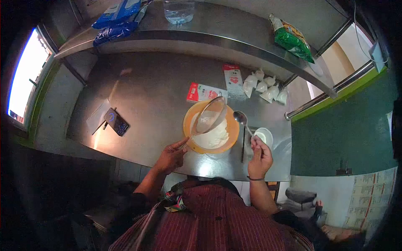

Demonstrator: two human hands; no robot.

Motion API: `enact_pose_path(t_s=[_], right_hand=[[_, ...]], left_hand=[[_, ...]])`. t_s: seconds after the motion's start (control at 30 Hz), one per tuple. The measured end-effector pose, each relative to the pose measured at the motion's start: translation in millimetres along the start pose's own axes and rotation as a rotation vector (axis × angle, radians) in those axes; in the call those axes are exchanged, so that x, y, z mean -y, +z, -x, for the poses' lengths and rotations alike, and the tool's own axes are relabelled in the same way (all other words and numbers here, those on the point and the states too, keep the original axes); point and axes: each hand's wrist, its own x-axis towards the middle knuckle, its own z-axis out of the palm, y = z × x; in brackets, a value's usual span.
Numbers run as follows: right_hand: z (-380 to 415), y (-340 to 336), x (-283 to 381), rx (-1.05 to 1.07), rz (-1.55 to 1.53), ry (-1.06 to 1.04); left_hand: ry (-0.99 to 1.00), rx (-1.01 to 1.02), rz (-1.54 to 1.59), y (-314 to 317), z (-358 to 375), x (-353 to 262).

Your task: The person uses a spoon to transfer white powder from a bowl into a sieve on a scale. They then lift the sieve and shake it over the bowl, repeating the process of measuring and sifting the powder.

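Observation:
My left hand (172,155) is closed round the handle of a mesh sieve (210,115), which is tilted above an orange bowl (189,121). White powder (215,137) lies heaped inside the bowl. In my right hand (260,159) is a metal spoon (240,117), its head raised near the bowl's right rim. Just behind that hand stands a small white cup (265,134), partly hidden by my fingers. A thin dark stick (243,146) lies between the bowl and the cup.
Two red-and-white boxes (205,92) and several small tied bags (268,88) sit behind the bowl. A phone (116,121) rests at left on the steel table (146,92). Overhead, a shelf (226,35) carries blue packets (119,21), a clear container (179,12) and a green bag (292,39).

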Motion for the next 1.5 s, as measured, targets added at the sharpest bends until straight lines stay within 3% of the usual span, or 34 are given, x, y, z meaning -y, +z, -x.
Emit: enact_pose_path(t_s=[0.03,0.1,0.27,0.37,0.4,0.53,0.6,0.73,1.13,1.2,1.43,1.5], right_hand=[[3,3,-4,0.001,-0.001,-0.003],[8,11,-10,0.060,0.006,0.023],[12,36,-15,0.087,0.102,0.063],[5,51,-14,0.086,0.077,0.014],[0,55,-14,0.110,0.135,-0.089],[-4,75,-5,0.219,0.270,-0.277],[-4,81,-5,0.241,0.259,-0.270],[-6,89,0,0.269,0.245,-0.283],[-9,98,-3,0.273,0.149,-0.273],[-7,99,-4,0.279,0.173,-0.263],[-5,93,3,0.346,0.234,-0.266],[-10,81,-2,0.312,0.243,-0.299]], left_hand=[[0.003,0.001,0.000,-6,-3,6],[0.051,0.153,0.284,-19,-7,17],[0.064,0.245,0.453,-29,-12,27],[0.066,0.271,0.563,-35,-14,33],[0.051,0.262,0.592,-35,-14,34],[-0.010,0.193,0.616,-39,-17,38],[0.039,0.297,0.621,-41,-18,39],[0.014,0.246,0.615,-43,-16,39],[0.056,0.358,0.693,-58,-22,47],[0.000,0.333,0.813,-58,-23,46],[0.043,0.318,0.704,-59,-23,45],[0.038,0.411,0.728,-61,-24,43]])
